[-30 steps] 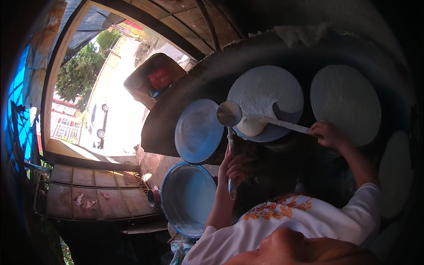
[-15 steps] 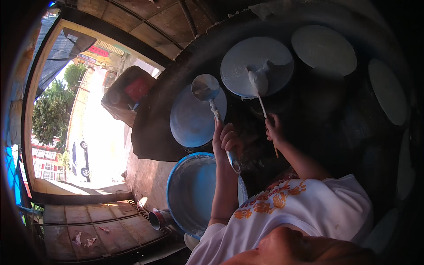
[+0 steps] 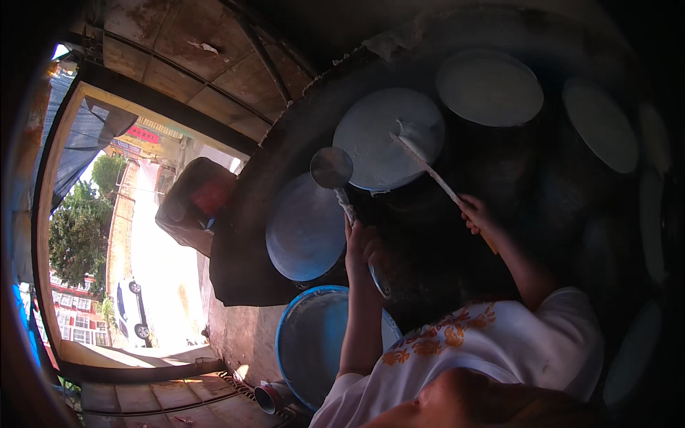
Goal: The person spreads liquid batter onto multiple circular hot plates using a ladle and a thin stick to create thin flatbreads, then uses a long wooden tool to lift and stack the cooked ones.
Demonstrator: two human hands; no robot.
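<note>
My left hand (image 3: pixel 362 246) is closed around the handle of a metal ladle (image 3: pixel 331 168). The ladle's bowl hangs over the gap between two round plates. My right hand (image 3: pixel 474 215) grips a long, thin stick-handled spreader (image 3: pixel 437 177), its head coated in white batter. That head rests on or just above a round plate (image 3: pixel 364 157) covered with a thin pale layer. Closer to my left hand lies another round plate (image 3: pixel 303 232) with a bluish-grey surface. Whether the ladle contains anything cannot be made out.
More round plates curve away to the right, among them a pale-coated one (image 3: pixel 489 89) and another (image 3: pixel 601 127). A large blue-rimmed basin (image 3: pixel 310 349) stands below my left forearm. Beyond the dark stove edge are a covered box (image 3: pixel 193 200) and an opening to the street.
The view has shifted, so the plates appear lower and further left. My right hand has drawn back to the right, tilting the spreader. The ladle has moved right relative to the plates.
</note>
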